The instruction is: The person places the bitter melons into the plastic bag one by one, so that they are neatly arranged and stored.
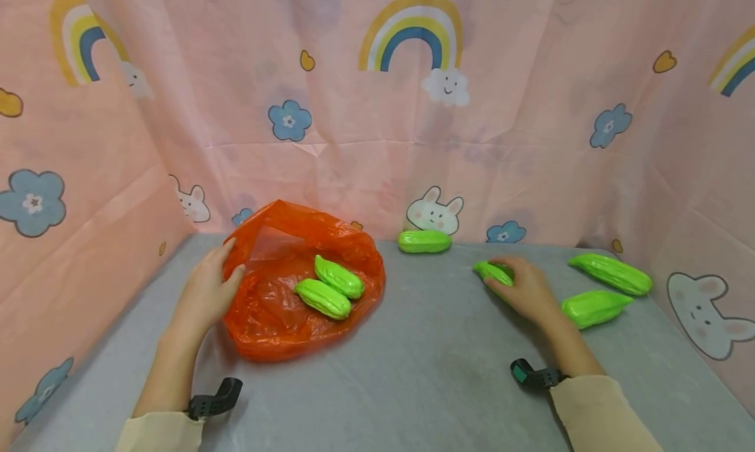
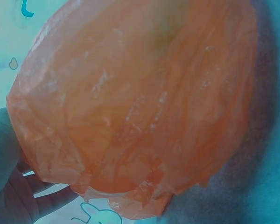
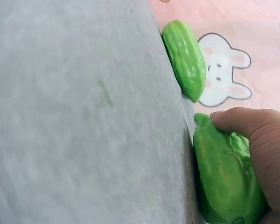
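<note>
My right hand [image 1: 525,291] grips a bright green bitter melon [image 1: 495,273] on the table. In the right wrist view its thumb [image 3: 238,120] lies along the held bitter melon near the stem end. At the left stands an orange plastic bag [image 1: 265,314], its mouth spread wide. Two bitter melons [image 1: 323,299] lie side by side in it. My left hand [image 1: 209,285] touches the bag's left rim, thumb apart from the fingers. The bag covers part of that hand in the left wrist view.
One bitter melon [image 1: 425,241] lies at the back against the pink patterned curtain [image 1: 354,170]. Two more, a farther one [image 1: 610,273] and a nearer one [image 1: 594,308], lie right of my right hand. Curtain walls enclose the grey table [image 1: 407,380] at left, back and right.
</note>
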`<state>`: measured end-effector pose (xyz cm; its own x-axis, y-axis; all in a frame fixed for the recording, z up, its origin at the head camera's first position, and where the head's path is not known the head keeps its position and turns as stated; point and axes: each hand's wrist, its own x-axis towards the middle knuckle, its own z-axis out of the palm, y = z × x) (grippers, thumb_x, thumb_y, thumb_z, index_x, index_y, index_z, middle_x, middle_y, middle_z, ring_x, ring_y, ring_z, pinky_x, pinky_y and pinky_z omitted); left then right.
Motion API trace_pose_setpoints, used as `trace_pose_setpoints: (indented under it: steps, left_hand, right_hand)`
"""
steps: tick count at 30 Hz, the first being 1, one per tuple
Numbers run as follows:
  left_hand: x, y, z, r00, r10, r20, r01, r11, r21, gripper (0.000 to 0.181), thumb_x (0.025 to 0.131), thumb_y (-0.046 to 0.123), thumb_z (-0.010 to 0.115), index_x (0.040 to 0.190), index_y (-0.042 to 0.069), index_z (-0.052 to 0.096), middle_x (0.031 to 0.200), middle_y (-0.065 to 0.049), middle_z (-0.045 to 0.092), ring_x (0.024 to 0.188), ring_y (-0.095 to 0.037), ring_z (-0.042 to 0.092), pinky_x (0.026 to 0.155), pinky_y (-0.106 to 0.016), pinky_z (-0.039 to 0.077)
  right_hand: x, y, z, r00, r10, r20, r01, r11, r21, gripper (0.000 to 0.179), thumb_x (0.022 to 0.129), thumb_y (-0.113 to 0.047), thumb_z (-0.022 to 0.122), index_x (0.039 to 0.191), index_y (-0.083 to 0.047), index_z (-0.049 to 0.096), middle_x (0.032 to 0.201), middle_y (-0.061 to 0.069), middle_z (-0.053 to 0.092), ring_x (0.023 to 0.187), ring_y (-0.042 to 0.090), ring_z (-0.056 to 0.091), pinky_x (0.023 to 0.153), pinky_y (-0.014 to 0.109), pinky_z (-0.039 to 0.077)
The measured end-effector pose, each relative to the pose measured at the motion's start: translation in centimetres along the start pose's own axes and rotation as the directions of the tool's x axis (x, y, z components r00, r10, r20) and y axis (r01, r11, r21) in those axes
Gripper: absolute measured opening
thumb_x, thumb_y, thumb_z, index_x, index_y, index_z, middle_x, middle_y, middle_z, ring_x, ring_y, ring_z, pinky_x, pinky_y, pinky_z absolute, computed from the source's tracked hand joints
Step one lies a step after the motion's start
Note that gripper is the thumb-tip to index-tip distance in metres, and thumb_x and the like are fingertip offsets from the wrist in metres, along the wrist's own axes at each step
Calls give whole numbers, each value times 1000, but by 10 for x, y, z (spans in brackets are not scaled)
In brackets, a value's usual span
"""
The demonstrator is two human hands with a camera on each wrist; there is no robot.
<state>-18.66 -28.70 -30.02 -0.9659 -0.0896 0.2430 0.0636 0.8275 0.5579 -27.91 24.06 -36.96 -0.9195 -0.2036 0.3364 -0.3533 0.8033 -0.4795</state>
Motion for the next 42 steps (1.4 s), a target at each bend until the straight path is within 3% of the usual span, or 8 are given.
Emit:
trace_pose_setpoints:
  steps: [10,21,28,35,42]
  left_hand:
    - [0,1,-1,1000,13,-1,-13,1000,-5,62,104,18,51,158,-1,26,156,-31,38,141,-53,38,111,-71,37]
    - [0,4,-3,1000,9,14,-9,1000,5,64,104,19,52,159,2,25,158,-30,36,143,-52,36,111,-71,35]
    - [-1,6,-2,1000,16,25,-16,1000,-1,64,104,20,52,160,2,25,159,-30,35,144,-52,35,112,-70,35]
    - [-2,7,-1,1000,17,13,-17,1000,-2,64,104,19,52,159,1,25,158,-30,36,143,-53,36,112,-70,36]
    - [-2,9,1,1000,24,14,-24,1000,-6,63,104,19,51,159,0,26,158,-30,35,143,-53,36,111,-70,36]
  right_hand:
    - [3,-29,-14,999,-34,-38,38,992,117,46,95,-25,72,134,-4,62,136,23,62,128,43,56,104,62,47]
    - [0,-63,-29,998,-52,-44,56,994,92,46,95,-26,71,135,-3,61,137,22,62,128,43,56,102,62,49]
    - [2,-79,-22,997,-73,-29,76,991,106,44,95,-30,71,134,-10,63,131,16,67,115,35,63,91,56,55]
    - [10,-105,-13,994,-105,10,102,982,158,44,94,-29,73,132,-9,64,136,15,64,127,35,59,103,58,51]
    - [17,-132,-8,992,-129,2,127,979,161,42,92,-29,74,130,-12,67,133,12,66,118,30,61,96,51,55]
